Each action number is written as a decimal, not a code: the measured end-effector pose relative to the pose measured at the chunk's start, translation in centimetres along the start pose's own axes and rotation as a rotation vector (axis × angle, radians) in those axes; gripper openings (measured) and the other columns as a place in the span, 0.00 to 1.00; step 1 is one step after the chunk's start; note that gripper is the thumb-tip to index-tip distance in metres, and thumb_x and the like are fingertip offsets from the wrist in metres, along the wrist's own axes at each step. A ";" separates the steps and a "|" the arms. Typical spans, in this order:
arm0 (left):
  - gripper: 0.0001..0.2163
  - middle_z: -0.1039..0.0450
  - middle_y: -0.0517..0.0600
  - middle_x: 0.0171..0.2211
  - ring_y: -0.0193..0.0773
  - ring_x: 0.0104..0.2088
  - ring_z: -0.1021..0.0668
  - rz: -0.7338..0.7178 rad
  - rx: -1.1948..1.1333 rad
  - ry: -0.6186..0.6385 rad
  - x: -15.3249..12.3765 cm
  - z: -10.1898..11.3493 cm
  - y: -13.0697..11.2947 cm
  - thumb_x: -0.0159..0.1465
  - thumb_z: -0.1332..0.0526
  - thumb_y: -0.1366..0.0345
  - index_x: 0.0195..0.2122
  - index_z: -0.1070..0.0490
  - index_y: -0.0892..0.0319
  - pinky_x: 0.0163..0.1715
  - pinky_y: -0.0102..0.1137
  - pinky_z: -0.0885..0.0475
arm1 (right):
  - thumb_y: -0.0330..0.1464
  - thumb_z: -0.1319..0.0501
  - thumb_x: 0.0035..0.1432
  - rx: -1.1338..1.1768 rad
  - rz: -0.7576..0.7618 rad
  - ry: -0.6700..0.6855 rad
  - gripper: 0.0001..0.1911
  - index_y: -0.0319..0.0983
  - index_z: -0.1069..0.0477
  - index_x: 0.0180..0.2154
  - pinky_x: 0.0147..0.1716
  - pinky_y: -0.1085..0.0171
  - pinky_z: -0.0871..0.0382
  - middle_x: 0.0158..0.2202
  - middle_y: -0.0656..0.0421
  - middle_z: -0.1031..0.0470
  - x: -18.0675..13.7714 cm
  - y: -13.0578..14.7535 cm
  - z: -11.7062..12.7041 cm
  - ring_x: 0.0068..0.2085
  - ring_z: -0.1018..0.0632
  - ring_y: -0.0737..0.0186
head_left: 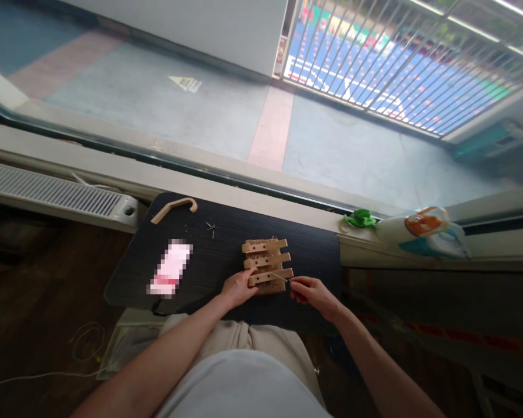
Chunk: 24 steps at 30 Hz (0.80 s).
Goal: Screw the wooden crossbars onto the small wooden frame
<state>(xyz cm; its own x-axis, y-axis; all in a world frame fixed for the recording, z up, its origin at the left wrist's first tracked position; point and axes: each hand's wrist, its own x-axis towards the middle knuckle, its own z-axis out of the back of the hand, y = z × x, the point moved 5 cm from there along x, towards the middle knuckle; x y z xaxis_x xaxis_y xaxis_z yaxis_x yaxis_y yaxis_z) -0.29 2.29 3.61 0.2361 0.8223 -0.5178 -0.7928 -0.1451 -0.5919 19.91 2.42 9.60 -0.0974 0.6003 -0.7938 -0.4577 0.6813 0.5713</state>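
A brown, rough-faced board (268, 287) lies on the dark table, with three pale wooden bars (268, 262) across it. Each bar has dark holes, and their right ends stick out past the board. My left hand (240, 288) grips the left end of the nearest bar and the board's edge. In my closed right hand (311, 295) is a thin-shafted screwdriver (280, 278), its dark handle mostly covered by the fingers. The shaft points left over the nearest bar; whether its tip sits in a hole I cannot tell.
Several screws (211, 228) lie loose at the table's (220, 261) back, near a hooked wooden piece (176, 206). A blurred-out phone-like object (169, 270) lies at left. A radiator (61, 188) and windowsill border the table. On the sill are a green item (361, 219) and a bag (451, 241).
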 end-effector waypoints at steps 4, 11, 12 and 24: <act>0.28 0.31 0.47 0.48 0.38 0.47 0.28 0.021 -0.134 0.026 0.0 -0.2 0.7 0.50 0.39 0.62 0.54 0.40 0.52 0.47 0.28 0.36 | 0.34 0.39 0.39 -0.008 0.140 -0.147 0.17 0.37 0.31 0.35 0.29 0.68 0.36 0.30 0.59 0.26 0.0 -1.1 1.4 0.31 0.28 0.66; 0.27 0.30 0.45 0.47 0.36 0.45 0.28 0.011 0.001 0.051 0.0 0.1 1.0 0.52 0.39 0.64 0.54 0.41 0.45 0.45 0.28 0.35 | 0.41 0.43 0.46 -0.274 0.258 -0.544 0.20 0.39 0.31 0.41 0.39 0.64 0.36 0.37 0.57 0.26 1.6 -1.9 1.5 0.39 0.27 0.61; 0.27 0.30 0.45 0.47 0.36 0.45 0.27 0.021 0.016 0.061 0.0 0.2 1.0 0.52 0.39 0.64 0.54 0.41 0.44 0.45 0.28 0.35 | 0.42 0.44 0.47 -0.293 0.247 -0.532 0.21 0.39 0.30 0.41 0.38 0.64 0.36 0.37 0.57 0.25 1.8 -1.8 1.3 0.39 0.27 0.60; 0.26 0.29 0.44 0.46 0.37 0.44 0.27 0.034 0.087 0.043 0.0 0.1 1.2 0.53 0.40 0.62 0.54 0.42 0.40 0.43 0.29 0.33 | 0.42 0.48 0.52 -0.501 0.166 -0.516 0.17 0.40 0.27 0.36 0.31 0.67 0.37 0.31 0.58 0.24 2.5 -0.8 1.2 0.34 0.26 0.62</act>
<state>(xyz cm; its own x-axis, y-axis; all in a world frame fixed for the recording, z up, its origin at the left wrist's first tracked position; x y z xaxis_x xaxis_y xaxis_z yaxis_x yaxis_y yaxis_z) -1.33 2.16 3.01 0.2306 0.7929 -0.5641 -0.8464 -0.1226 -0.5183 21.08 3.86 7.36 0.1712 0.8839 -0.4353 -0.8337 0.3654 0.4140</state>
